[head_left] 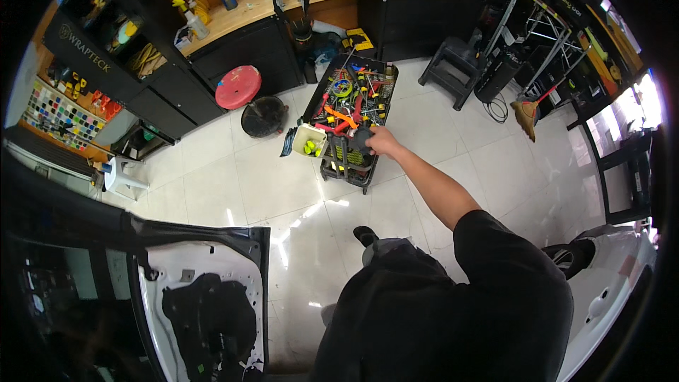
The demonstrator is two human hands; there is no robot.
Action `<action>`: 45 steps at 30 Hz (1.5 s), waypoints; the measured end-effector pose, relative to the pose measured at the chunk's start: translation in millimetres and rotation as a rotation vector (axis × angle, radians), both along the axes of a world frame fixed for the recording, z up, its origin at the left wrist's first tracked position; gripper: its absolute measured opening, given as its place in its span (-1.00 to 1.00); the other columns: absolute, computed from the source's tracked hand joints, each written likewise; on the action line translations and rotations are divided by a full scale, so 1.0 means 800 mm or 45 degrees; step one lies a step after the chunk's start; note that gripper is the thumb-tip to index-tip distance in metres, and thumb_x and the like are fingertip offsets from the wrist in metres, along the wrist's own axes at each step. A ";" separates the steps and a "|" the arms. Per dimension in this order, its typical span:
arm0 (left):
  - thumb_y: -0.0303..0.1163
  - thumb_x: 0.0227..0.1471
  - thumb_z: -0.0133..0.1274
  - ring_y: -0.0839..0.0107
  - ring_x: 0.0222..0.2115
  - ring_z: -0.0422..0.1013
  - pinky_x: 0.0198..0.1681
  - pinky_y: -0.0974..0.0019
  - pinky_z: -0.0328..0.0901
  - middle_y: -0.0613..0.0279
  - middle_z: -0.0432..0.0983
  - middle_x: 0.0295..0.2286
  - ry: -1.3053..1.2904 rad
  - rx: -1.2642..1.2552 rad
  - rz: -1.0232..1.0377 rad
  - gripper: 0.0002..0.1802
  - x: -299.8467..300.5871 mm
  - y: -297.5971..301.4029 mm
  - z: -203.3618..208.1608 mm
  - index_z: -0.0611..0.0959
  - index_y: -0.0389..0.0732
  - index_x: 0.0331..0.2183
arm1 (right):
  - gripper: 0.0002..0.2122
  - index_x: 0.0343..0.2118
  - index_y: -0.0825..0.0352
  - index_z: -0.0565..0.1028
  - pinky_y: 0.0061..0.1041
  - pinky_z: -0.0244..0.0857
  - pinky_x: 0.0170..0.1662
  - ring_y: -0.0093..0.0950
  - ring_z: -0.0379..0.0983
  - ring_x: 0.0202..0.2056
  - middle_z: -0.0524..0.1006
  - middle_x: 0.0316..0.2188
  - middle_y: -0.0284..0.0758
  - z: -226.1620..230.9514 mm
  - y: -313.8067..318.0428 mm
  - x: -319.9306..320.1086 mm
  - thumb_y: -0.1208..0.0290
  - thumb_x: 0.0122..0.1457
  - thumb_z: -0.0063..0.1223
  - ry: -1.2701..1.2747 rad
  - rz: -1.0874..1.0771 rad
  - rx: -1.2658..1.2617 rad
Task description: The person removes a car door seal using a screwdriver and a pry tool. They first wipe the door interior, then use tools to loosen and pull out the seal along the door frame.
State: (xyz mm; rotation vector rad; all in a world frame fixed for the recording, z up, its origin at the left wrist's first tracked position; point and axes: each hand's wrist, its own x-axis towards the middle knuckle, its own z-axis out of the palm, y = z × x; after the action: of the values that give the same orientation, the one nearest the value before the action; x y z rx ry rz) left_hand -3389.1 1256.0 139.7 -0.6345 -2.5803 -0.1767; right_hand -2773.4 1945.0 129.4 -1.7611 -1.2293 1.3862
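Note:
My right arm reaches forward over a black tool cart. At the cart's near right side, my right hand is closed round a black rounded object, whose kind I cannot make out. Hand tools fill the cart's top tray, with an orange tool just beyond the held object. A cream bin with yellow-green pieces hangs at the cart's left side, close to the hand. My left hand does not show.
A wooden workbench runs along the far side. Left of the cart are a red round stool and a black bucket. A black step stool and broom stand right. An opened vehicle door is near left.

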 end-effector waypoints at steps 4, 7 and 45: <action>-0.49 0.08 0.06 -0.01 -0.14 0.48 0.01 0.04 0.32 -0.20 0.55 -0.18 -0.696 -0.006 -0.035 -0.67 0.131 0.076 -0.064 0.61 -0.42 -0.10 | -0.77 -0.27 0.42 0.58 -0.41 0.36 -0.52 -0.47 0.49 -0.62 0.56 -0.54 -0.24 -0.023 0.103 -0.013 0.46 -0.01 0.16 -0.283 0.184 0.253; -0.50 0.04 0.10 -0.02 -0.16 0.49 -0.01 0.05 0.33 -0.22 0.55 -0.19 -1.176 0.023 -0.107 -0.64 0.200 0.108 -0.097 0.61 -0.42 -0.09 | -0.72 -0.24 0.45 0.60 -0.37 0.39 -0.47 -0.44 0.53 -0.57 0.59 -0.46 -0.17 -0.018 0.156 -0.043 0.44 -0.03 0.20 -0.465 0.203 0.364; -0.31 0.25 0.01 0.34 -0.23 0.50 -0.15 0.31 0.37 0.09 0.61 -0.23 -1.849 -0.396 -0.578 -0.65 0.540 0.679 0.068 0.58 -0.32 -0.03 | -0.57 -0.22 0.37 0.61 -0.14 0.40 -0.04 -0.04 0.55 -0.11 0.61 -0.21 0.01 -0.078 0.421 0.176 0.01 0.27 -0.03 -0.809 0.262 0.009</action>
State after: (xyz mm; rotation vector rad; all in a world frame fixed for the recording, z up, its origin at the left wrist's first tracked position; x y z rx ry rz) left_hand -2957.1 1798.9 193.7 -1.6747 -3.7836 -0.5471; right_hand -2632.9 2281.4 67.2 -2.2080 -1.7756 0.9348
